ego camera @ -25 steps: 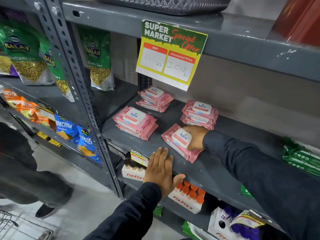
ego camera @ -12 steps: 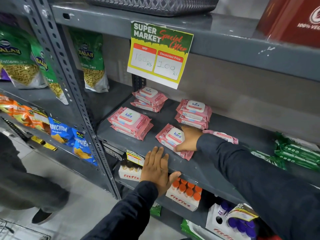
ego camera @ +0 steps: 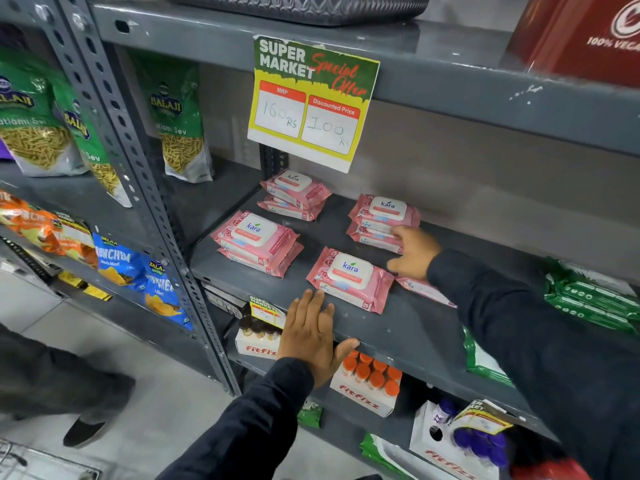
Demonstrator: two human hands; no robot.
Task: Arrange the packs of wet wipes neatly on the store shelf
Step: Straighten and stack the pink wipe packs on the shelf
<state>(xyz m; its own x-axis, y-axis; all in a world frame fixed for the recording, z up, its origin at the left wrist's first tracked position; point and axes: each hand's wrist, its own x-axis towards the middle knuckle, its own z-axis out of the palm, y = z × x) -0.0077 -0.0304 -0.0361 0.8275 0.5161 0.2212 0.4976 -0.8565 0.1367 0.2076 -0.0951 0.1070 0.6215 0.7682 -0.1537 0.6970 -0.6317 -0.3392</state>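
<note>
Two hands are out over the grey shelf (ego camera: 408, 327) and neither one's got a grip on anything. Nearest to us, our left hand (ego camera: 311, 337) lies flat on the front lip of the shelf, fingers stretched out and together, thumb hooked over the edge, holding nothing. Just past its fingertips sits a single pink kara wipes pack (ego camera: 349, 278), lying flat and a bit skewed, not touched by either hand.

Our right hand (ego camera: 414, 252) is further in, loose and spread, fingers pointing left. One fingertip touches the front of the back-right stack (ego camera: 382, 220), but it isn't gripping any pack. Under that wrist and dark sleeve, another pink pack (ego camera: 424, 289) pokes out, mostly hidden, so we can't tell much about how it lies.

Left of the single pack is a front-left stack (ego camera: 256, 242) of two, well clear of the hands. Behind that, at the back by the upright post, there's the back-left stack (ego camera: 294, 197), also looks like two packs, slightly out of line with each other.

Off to the right on the same shelf are green packs (ego camera: 592, 296). Above the wipes hangs a special offer sign (ego camera: 311, 102) from the shelf overhead, with 160 and 100 handwritten on it. Down below we can see fitfizz bottle boxes (ego camera: 367, 386)
</note>
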